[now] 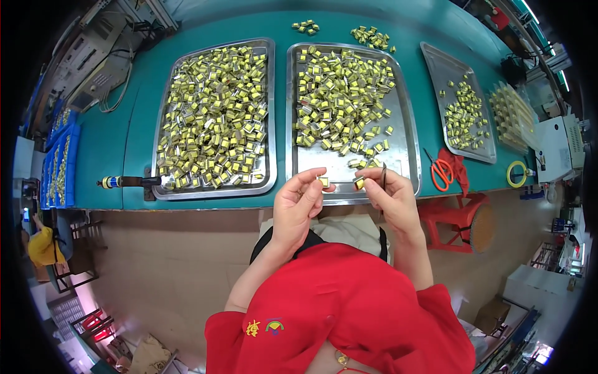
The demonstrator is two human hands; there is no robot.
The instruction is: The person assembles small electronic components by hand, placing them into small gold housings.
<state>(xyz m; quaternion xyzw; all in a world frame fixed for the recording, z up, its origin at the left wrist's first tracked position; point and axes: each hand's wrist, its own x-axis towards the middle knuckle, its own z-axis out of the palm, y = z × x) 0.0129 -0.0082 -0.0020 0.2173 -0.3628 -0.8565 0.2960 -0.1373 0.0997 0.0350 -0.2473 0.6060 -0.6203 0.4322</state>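
Between the thumb and fingers of my left hand (297,204) is a small block-shaped transformer (324,182) with a yellow wrap and silvery sides. My right hand (395,202) pinches a similar small yellow piece (359,183), and a thin dark tool, perhaps tweezers (383,176), sticks up among its fingers. Both hands are over the near edge of the middle metal tray (398,149), a short gap apart. Many loose transformers (339,93) cover that tray's far and left part.
A fuller metal tray (272,143) lies left, a smaller one (434,65) right. Orange-handled scissors (442,174) and a red cloth (458,169) sit right of the middle tray. A black-ended tool (128,181) juts past the left tray. Under the table's edge stands a red stool (448,215).
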